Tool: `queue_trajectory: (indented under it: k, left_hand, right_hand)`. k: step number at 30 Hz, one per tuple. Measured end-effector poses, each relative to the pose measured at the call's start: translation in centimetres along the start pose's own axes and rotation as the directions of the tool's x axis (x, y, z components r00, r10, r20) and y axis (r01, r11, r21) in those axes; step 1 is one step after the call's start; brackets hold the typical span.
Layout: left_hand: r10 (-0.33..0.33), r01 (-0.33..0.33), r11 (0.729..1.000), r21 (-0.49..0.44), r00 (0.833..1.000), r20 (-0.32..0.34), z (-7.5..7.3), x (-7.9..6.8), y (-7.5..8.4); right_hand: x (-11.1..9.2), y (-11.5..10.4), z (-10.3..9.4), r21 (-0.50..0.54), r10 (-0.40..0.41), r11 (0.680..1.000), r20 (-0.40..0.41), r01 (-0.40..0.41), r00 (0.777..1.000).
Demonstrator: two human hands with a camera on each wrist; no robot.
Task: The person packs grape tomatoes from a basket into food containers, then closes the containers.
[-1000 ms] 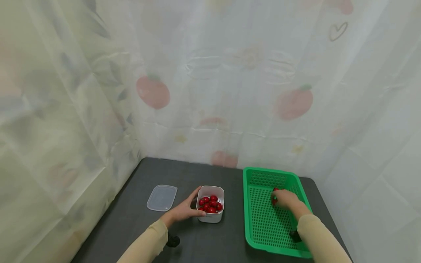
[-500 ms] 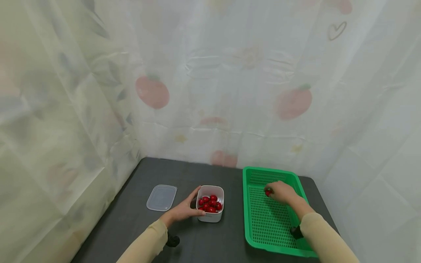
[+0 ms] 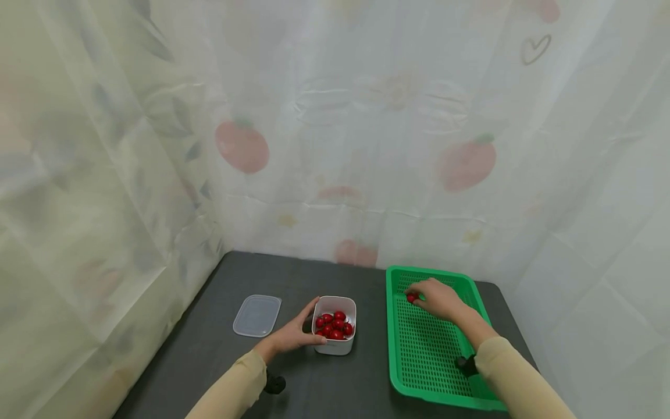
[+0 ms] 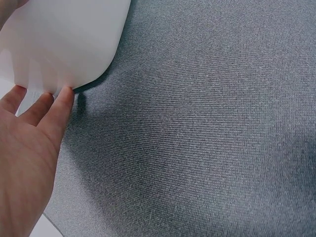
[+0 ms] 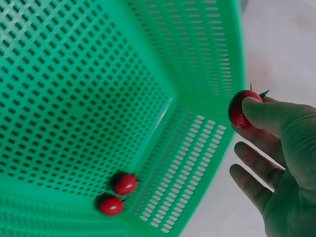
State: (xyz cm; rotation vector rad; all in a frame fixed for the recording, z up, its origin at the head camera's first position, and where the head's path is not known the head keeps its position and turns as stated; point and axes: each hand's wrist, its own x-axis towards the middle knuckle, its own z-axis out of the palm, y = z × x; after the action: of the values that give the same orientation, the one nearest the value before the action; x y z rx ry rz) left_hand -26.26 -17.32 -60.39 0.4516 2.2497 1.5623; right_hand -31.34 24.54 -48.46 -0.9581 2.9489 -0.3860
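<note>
My left hand grips a white square container from its left side, thumb near and fingers far. In the left wrist view, fingertips press the container's wall. Several red cherry tomatoes lie inside. Over the far part of a green basket, my right hand pinches one cherry tomato with a green stem between thumb and index finger; its other fingers are spread loosely. Two more tomatoes rest in a basket corner in the right wrist view; the head view does not show them.
A translucent lid lies on the dark table left of the container. Pale printed curtains hang behind the table and at both sides. The basket's raised walls stand near the table's right edge.
My right hand has lifted a cherry tomato from the basket floor and moved left and away with it. My left hand and the container have stayed in place.
</note>
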Motion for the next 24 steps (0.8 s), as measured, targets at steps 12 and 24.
queue_trajectory:
  k: [12,24]
  left_hand:
    - [0.006,-0.006,1.0,0.004,1.0,-0.008,-0.1,-0.2,-0.1]
    - [0.004,-0.004,1.0,0.003,1.0,0.007,-0.2,-0.3,-0.1]
  right_hand:
    - [2.6,-2.9,-0.6,0.063,-0.049,0.997,0.014,0.048,0.999]
    - [5.3,-5.9,0.0,0.101,-0.06,0.993,0.029,0.056,0.998]
